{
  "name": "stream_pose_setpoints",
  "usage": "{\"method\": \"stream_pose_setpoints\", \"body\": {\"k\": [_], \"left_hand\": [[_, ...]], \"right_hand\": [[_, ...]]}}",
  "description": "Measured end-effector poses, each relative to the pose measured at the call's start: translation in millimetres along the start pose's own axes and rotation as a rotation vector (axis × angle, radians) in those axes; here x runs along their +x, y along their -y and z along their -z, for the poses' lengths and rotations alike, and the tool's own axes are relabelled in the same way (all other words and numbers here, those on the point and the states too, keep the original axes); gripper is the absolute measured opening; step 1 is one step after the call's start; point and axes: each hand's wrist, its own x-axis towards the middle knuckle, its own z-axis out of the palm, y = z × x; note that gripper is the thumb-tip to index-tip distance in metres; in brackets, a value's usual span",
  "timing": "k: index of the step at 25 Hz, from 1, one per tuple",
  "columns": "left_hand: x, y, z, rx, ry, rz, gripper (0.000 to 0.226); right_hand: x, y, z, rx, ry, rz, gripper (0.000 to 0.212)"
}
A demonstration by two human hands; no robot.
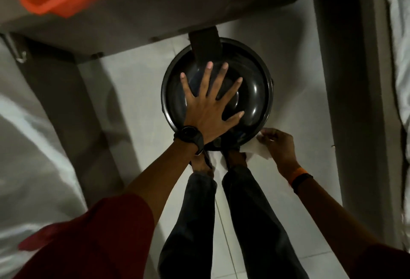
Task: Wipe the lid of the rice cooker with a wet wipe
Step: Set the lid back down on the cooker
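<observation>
A round black rice cooker stands on the white tiled floor, its glossy domed lid (250, 99) facing up. My left hand (209, 110) lies flat on the lid with fingers spread wide, a black watch on its wrist. My right hand (278, 145) is at the cooker's near right edge, pinching a white wet wipe (255, 149) that touches the lid's rim there. The lid's hinge block sits at its far side.
A grey table (142, 19) overhangs the cooker's far side, with a leg (73, 101) to the left and another (355, 79) to the right. An orange tray (66, 1) rests on the table. My legs and bare feet (219, 161) stand just before the cooker.
</observation>
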Motion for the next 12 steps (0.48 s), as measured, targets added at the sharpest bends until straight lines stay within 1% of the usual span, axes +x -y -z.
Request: {"method": "stream_pose_setpoints", "body": {"k": [2, 3, 5, 6, 7, 9, 11, 12], "left_hand": [[-6, 5, 18, -0.058, 0.004, 0.015, 0.075], [-8, 11, 33, -0.096, -0.027, 0.042, 0.071], [-7, 28, 70, -0.212, -0.135, 0.094, 0.064], [-5, 39, 91, -0.297, -0.199, 0.109, 0.06], [-1, 53, 114, -0.4, -0.257, 0.124, 0.057], [8, 82, 163, -0.584, -0.383, 0.171, 0.052], [16, 110, 201, -0.665, -0.462, 0.252, 0.048], [20, 119, 213, -0.672, -0.455, 0.281, 0.046]], "right_hand": [[-11, -13, 10, -0.058, -0.033, -0.011, 0.012], [-17, -16, 16, -0.048, -0.02, -0.044, 0.014], [-28, -17, 27, 0.018, 0.031, -0.12, 0.018], [-36, -16, 33, 0.046, 0.056, -0.128, 0.017], [-45, -12, 37, 0.031, 0.068, -0.091, 0.017], [-69, 9, 40, -0.095, 0.053, 0.069, 0.017], [-85, 39, 31, -0.199, 0.009, 0.288, 0.021], [-88, 57, 24, -0.235, -0.001, 0.402, 0.023]]}}
